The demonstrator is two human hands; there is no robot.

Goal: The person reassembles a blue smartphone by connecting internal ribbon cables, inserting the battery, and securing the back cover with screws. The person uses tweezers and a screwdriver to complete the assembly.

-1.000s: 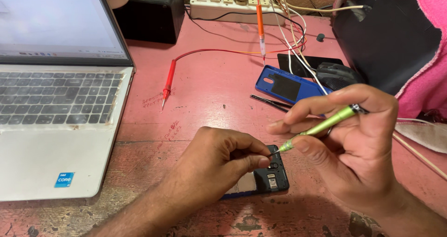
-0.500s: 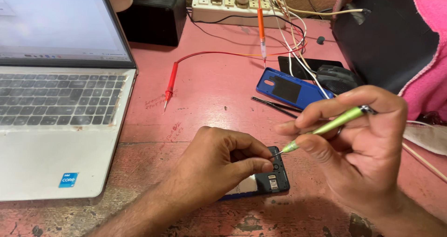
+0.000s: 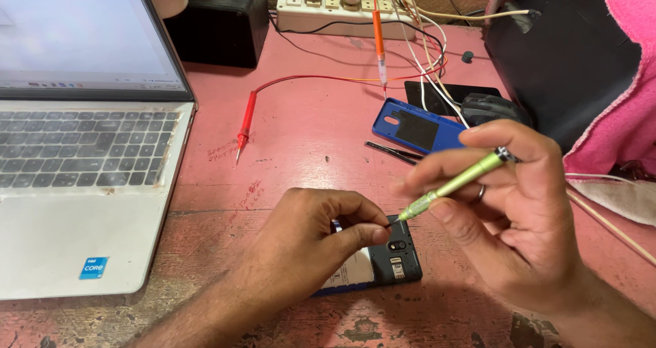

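The right hand (image 3: 519, 218) pinches a green screwdriver (image 3: 454, 184), tip at the opened phone (image 3: 383, 262) on the pink desk (image 3: 307, 136); the left hand (image 3: 321, 239) clamps the phone. Unscrewing seems underway, calling for steady, upright pressure.

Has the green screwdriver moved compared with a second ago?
Barely. The green screwdriver in the right hand still has its tip at the top corner of the opened phone, and the left hand pinches at the tip. Its handle leans slightly differently.
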